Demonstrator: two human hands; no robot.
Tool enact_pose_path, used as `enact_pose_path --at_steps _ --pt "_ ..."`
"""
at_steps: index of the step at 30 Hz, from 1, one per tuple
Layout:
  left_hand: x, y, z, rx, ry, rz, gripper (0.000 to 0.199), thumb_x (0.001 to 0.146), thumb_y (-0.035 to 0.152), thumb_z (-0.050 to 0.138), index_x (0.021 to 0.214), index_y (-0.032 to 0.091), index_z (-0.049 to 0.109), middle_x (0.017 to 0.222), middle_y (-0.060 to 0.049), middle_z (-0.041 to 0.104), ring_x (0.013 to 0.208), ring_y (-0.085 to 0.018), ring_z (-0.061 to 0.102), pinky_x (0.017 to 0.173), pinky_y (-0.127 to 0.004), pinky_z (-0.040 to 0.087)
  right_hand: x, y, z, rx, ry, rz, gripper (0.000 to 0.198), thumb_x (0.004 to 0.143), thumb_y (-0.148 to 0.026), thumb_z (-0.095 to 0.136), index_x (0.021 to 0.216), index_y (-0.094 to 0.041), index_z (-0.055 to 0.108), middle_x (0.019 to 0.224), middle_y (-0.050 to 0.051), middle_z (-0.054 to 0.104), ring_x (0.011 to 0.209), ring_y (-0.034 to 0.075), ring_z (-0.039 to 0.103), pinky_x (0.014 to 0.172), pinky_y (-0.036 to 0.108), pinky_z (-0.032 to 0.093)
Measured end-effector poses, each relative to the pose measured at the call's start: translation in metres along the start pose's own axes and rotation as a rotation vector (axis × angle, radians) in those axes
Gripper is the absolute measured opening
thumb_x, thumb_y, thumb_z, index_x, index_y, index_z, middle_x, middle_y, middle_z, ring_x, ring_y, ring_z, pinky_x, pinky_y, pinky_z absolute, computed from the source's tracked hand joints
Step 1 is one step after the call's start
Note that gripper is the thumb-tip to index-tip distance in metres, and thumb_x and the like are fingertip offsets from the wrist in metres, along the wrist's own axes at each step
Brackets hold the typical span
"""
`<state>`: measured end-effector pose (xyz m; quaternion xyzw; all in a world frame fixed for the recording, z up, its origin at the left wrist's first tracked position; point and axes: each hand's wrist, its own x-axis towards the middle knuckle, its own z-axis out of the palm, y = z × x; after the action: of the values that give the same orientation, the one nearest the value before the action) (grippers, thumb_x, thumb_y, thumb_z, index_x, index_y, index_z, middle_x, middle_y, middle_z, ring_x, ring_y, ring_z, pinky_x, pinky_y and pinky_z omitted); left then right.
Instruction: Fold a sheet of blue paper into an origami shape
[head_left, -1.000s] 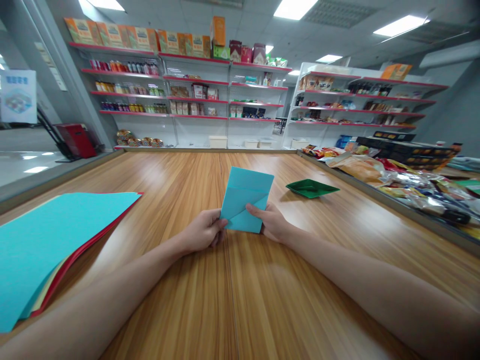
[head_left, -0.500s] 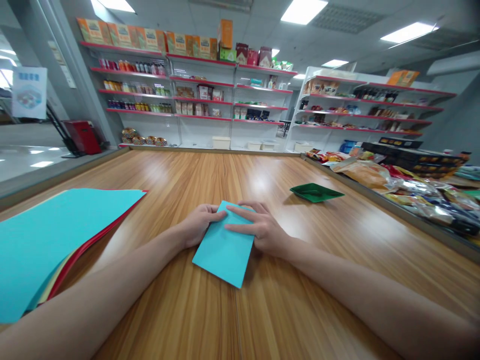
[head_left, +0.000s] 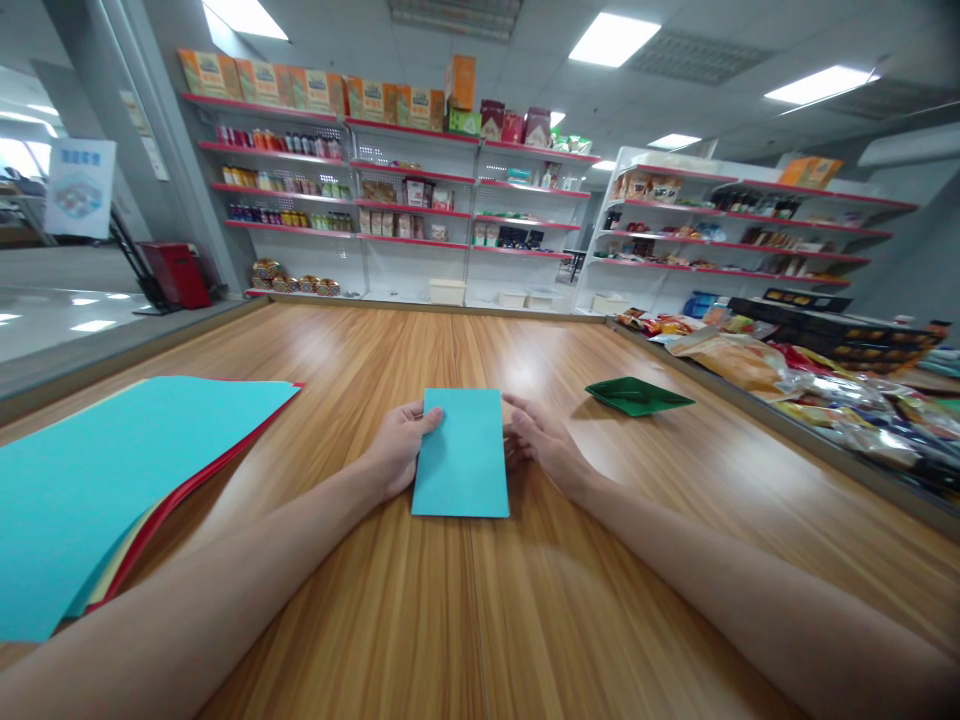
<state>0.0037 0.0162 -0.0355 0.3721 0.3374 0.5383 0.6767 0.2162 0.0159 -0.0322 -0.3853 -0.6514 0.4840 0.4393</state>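
Observation:
A folded light-blue sheet of paper (head_left: 461, 455) is held just above the wooden table in front of me, its long sides running away from me. My left hand (head_left: 397, 447) grips its left edge, thumb on top and fingers underneath. Beside the right edge is my right hand (head_left: 547, 445), loosely curled with thumb and fingers apart; some fingertips are close to or behind the paper, and whether they touch it is unclear. Farther right on the table lies a green folded paper boat (head_left: 637, 396).
A stack of large coloured sheets (head_left: 150, 460), blue on top with red and cream below, lies at the left. Packaged snacks (head_left: 832, 390) fill the area beyond the table's right rim (head_left: 750, 405). Stocked shelves (head_left: 412, 208) stand behind the table.
The blue paper has turned from slanted to nearly straight. My right hand has lifted its fingers off the top and drawn back to the right edge; the left keeps its grip.

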Motion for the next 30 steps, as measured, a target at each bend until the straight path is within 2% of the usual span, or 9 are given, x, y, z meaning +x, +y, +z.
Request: enact_pose_path --at_steps 4,6,9,13,16,18,22,24,30 --pt "0.003 0.002 0.000 -0.125 -0.042 0.080 0.013 0.085 0.015 0.059 0.096 0.012 0.064 0.086 -0.009 0.072 0.076 -0.019 0.069 0.079 -0.036 0.055 -0.010 -0.011 0.014 -0.194 -0.297 0.095 0.040 0.077 -0.050 0.063 0.071 -0.010 0.069 0.059 0.005 0.066 0.041 0.008 0.050 0.036 0.019 0.034" --pt "0.007 0.005 -0.003 -0.190 0.008 0.142 0.012 0.089 0.014 0.054 0.096 0.013 0.064 0.086 -0.008 0.072 0.076 -0.018 0.069 0.081 -0.035 0.055 -0.014 -0.016 0.020 -0.221 -0.371 0.145 0.043 0.079 -0.051 0.059 0.067 -0.010 0.068 0.064 0.008 0.070 0.043 0.009 0.052 0.038 0.019 0.035" --pt "0.016 0.014 -0.011 -0.270 0.209 0.245 0.019 0.092 0.011 0.044 0.091 0.013 0.064 0.081 -0.005 0.072 0.073 -0.015 0.069 0.082 -0.032 0.055 -0.016 -0.020 0.022 -0.183 -0.427 0.161 0.043 0.080 -0.051 0.058 0.072 -0.009 0.067 0.065 0.010 0.071 0.050 0.012 0.061 0.040 0.017 0.035" --pt "0.022 0.019 -0.018 -0.231 0.325 0.259 0.022 0.094 0.012 0.041 0.089 0.014 0.062 0.080 -0.004 0.072 0.067 -0.014 0.068 0.074 -0.030 0.057 -0.011 -0.015 0.017 -0.108 -0.321 0.152 0.050 0.080 -0.057 0.055 0.068 -0.009 0.065 0.059 0.010 0.069 0.038 0.008 0.052 0.035 0.017 0.029" --pt "0.015 0.010 -0.012 -0.119 0.239 0.164 0.016 0.091 0.018 0.051 0.088 0.010 0.064 0.077 -0.009 0.072 0.060 -0.017 0.067 0.063 -0.032 0.057 -0.007 -0.009 0.013 0.041 -0.189 0.153 0.062 0.083 -0.066 0.040 0.070 -0.010 0.063 0.056 0.007 0.066 0.034 0.007 0.047 0.029 0.018 0.025" --pt "0.007 0.002 -0.004 -0.079 0.135 0.121 0.014 0.085 0.021 0.060 0.090 0.008 0.066 0.078 -0.011 0.072 0.060 -0.019 0.067 0.062 -0.032 0.057 -0.007 -0.006 0.012 0.045 -0.160 0.149 0.058 0.082 -0.066 0.045 0.074 -0.012 0.063 0.056 0.005 0.064 0.037 0.009 0.051 0.030 0.018 0.031" --pt "-0.005 -0.007 0.006 0.083 -0.268 0.045 0.031 0.080 0.030 0.068 0.105 0.011 0.064 0.090 -0.013 0.071 0.069 -0.020 0.069 0.067 -0.033 0.055 -0.009 -0.005 0.016 0.057 -0.123 0.073 0.043 0.070 -0.046 0.073 0.098 -0.014 0.064 0.093 0.009 0.070 0.076 0.018 0.067 0.065 0.028 0.055" --pt "-0.007 -0.007 0.007 0.109 -0.337 0.003 0.034 0.077 0.029 0.072 0.104 0.010 0.065 0.093 -0.014 0.071 0.074 -0.021 0.069 0.073 -0.034 0.054 -0.009 -0.005 0.018 0.107 -0.104 0.077 0.044 0.070 -0.043 0.073 0.102 -0.015 0.064 0.102 0.010 0.069 0.086 0.021 0.067 0.076 0.035 0.054" --pt "-0.006 -0.003 0.005 0.135 -0.426 -0.093 0.044 0.070 0.018 0.077 0.111 0.010 0.062 0.097 -0.014 0.070 0.083 -0.022 0.068 0.082 -0.038 0.051 -0.003 0.001 0.014 0.176 0.134 0.073 0.038 0.069 -0.045 0.072 0.090 -0.013 0.068 0.087 0.010 0.072 0.073 0.022 0.067 0.067 0.037 0.054"
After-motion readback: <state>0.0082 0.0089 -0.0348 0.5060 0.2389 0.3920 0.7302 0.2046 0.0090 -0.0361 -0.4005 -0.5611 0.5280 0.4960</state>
